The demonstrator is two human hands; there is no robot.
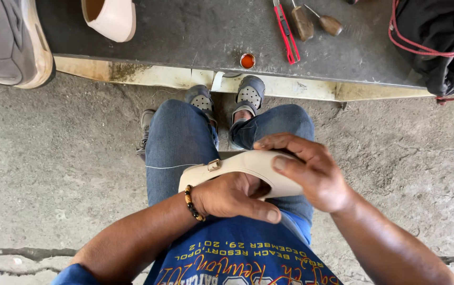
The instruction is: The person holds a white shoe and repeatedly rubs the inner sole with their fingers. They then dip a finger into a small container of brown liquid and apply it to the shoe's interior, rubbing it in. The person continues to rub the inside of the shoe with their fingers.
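Head view, looking down at my lap: my left hand [235,198], a bead bracelet [192,203] on its wrist, is curled shut around the near side of a cream shoe [248,164], thumb pointing right along the lower edge. My right hand [311,169] clamps the shoe from the other side, fingers bent over the top and pressing on the pale upper. The shoe lies across my right thigh, over my jeans [177,142], with a small metal buckle [214,165] on its strap facing up. A thin white thread [163,167] runs left from the strap across my left leg. Beyond my knees, my feet sit in grey sandals [250,95] on the concrete floor [69,158]. Farther on is a dark board [195,31] with a small orange-filled cap [247,60] near its edge, a red cutter [286,31], two wooden-handled tools [316,22], another cream shoe [112,18], a grey sneaker [8,42] at the left and a black bag [438,37] at the right.
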